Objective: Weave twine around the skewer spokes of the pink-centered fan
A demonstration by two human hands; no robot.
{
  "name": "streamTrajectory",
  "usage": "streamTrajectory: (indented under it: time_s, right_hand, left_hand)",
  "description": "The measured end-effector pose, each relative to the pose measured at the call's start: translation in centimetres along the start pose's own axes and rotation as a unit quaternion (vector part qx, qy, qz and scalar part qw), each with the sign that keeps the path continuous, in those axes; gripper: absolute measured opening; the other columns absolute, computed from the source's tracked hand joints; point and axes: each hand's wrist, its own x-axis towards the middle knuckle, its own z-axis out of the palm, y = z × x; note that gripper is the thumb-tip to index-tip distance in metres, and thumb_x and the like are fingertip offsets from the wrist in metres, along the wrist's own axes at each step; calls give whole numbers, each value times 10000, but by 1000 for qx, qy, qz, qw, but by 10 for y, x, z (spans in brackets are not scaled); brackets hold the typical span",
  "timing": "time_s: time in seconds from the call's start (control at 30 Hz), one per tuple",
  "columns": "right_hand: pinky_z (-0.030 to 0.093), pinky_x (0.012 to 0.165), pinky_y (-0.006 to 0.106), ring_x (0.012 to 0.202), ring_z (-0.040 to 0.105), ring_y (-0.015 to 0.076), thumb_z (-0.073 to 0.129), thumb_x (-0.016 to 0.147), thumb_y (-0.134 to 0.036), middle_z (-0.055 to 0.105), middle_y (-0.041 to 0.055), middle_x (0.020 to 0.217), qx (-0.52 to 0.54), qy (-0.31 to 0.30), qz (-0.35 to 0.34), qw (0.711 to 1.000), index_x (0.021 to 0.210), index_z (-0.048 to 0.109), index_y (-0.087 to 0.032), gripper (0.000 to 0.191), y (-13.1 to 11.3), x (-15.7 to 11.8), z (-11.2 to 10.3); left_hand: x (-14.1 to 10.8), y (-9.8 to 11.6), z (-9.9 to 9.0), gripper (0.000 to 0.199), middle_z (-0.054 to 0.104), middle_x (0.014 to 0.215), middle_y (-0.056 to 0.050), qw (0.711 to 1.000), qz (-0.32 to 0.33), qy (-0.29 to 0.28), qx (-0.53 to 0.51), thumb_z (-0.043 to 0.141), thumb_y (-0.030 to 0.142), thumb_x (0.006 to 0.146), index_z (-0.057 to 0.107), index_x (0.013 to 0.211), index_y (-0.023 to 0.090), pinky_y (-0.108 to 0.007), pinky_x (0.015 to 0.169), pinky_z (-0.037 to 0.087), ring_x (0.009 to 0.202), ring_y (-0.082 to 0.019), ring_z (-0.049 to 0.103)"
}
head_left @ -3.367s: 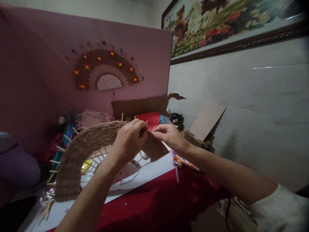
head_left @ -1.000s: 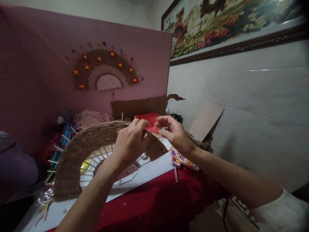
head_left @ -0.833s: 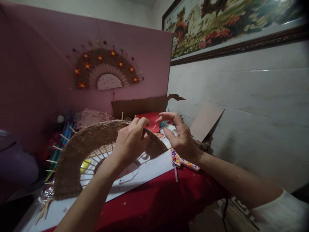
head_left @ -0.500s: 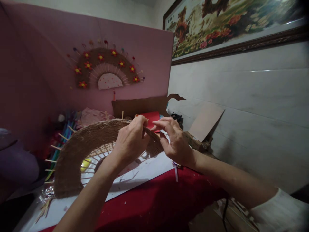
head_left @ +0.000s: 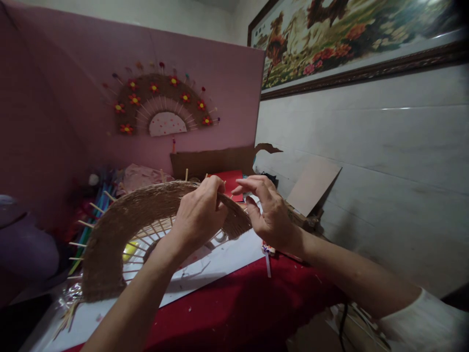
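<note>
A half-round woven fan (head_left: 104, 254) of brown twine on thin wooden sticks stands tilted up over the table. Its stick ends poke out past the outer edge on the left. My left hand (head_left: 201, 208) is closed around the upper right part of the woven band, thumb on the near side. Just right of it, my right hand (head_left: 269, 212) is beside the fan's right end, with curved fingers and the thumb spread apart. Its fingertips are close to a stick tip; whether they touch it I cannot tell. My left forearm hides part of the fan's centre.
White paper (head_left: 220, 261) lies over a red cloth (head_left: 234, 303). Loose sticks (head_left: 68, 318) are at the lower left, a yellow item (head_left: 130, 250) behind the fan. A finished flowered fan (head_left: 154, 88) hangs on the pink panel (head_left: 227, 83). Cardboard (head_left: 313, 188) leans against the right wall.
My right hand has shifted slightly right, away from the fan's edge. My left hand keeps its hold, and the fan has barely moved.
</note>
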Motion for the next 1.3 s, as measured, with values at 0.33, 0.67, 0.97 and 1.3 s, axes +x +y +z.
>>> streamTrajectory:
  time_s: [0.33, 0.67, 0.97, 1.3]
  right_hand:
    - [387, 938, 428, 1050, 492, 233, 426, 726, 3, 632, 45, 987, 6, -12, -8, 1000, 1169, 467, -209, 493, -1, 1, 1]
    - [409, 920, 411, 1020, 493, 223, 445, 725, 11, 622, 52, 958, 12, -10, -20, 1000, 1146, 481, -181, 464, -1, 0, 2]
    - [422, 903, 412, 1007, 505, 211, 419, 747, 14, 616, 41, 948, 32, 18, -13, 999, 1132, 484, -203, 447, -2, 3, 1]
    - [425, 890, 416, 986, 512, 206, 421, 746, 15, 618, 35, 928, 32, 13, -6, 999, 1115, 490, -205, 435, -2, 0, 2]
  left_hand:
    - [0, 0, 1, 191, 558, 770, 0, 1000, 1, -6, -7, 474, 104, 688, 462, 859, 186, -244, 551, 308, 576, -99, 418]
    - [0, 1, 1, 158, 545, 770, -2, 1000, -2, -16, -9, 462, 120, 701, 455, 839, 197, -260, 572, 312, 611, -121, 440]
    - [0, 2, 0, 172, 536, 789, -4, 1000, -5, -27, -14, 448, 100, 682, 451, 826, 195, -269, 588, 309, 635, -123, 441]
    - [0, 1, 0, 181, 530, 783, -2, 1000, -1, -28, -9, 447, 97, 678, 448, 829, 197, -270, 591, 312, 633, -124, 443]
